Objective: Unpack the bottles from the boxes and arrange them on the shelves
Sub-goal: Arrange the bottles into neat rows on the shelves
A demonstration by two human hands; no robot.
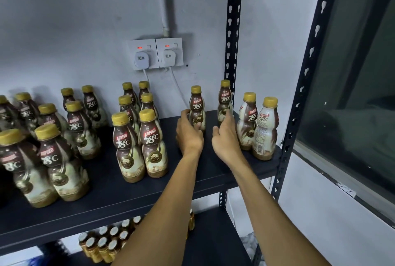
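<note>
Labels on the bottles (152, 144) read "KOPIKO" over "78°C", clearest on the pair at 8 o'clock of centre; finer print illegible.

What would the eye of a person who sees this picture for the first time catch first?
Brown coffee bottles with gold caps stand on the dark shelf, mostly at the left. In the middle, the left hand grips one back bottle, and the right hand reaches, open, for its neighbour by the post. Two wall sockets with red lights sit above.

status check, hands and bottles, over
Left hand grips back-row bottle upright on shelf. Right hand open, fingers at corner bottle. Nothing in the way.
</note>
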